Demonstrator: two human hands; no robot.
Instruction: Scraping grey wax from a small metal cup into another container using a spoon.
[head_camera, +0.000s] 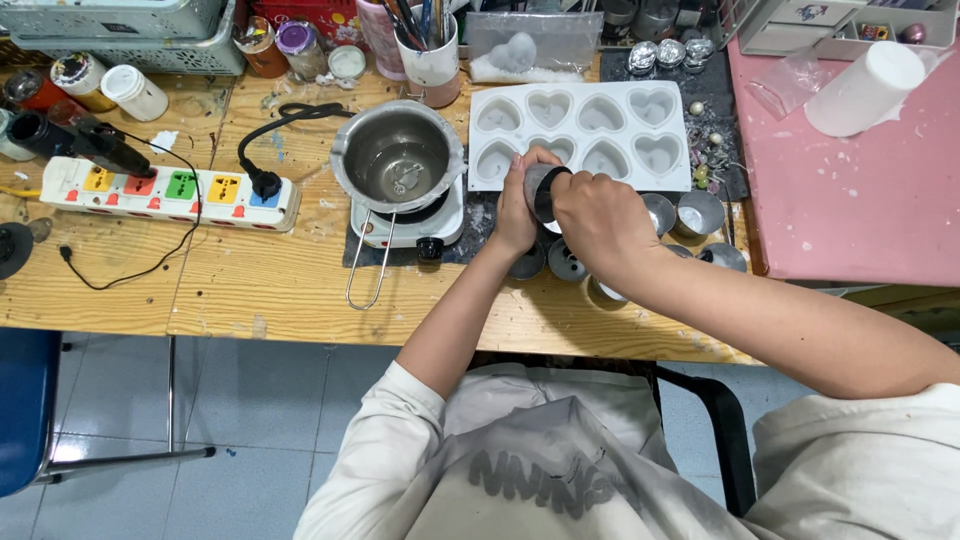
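Both my hands grip 1 small metal cup (545, 190) between them, left hand (517, 212) beside right hand (600, 222), just below the heart mold (580, 135).

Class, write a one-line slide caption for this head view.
Both hands, left hand and right hand, grip a small dark cup beside a white heart mould.

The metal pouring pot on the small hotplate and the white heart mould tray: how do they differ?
The metal pouring pot is round, shiny steel, with one deep bowl and a wire handle toward the table edge; the heart mould tray is flat, white and rectangular with eight heart cavities. The pot sits on a small hotplate; the tray lies on the table. Both stand open side up, untouched by either hand.
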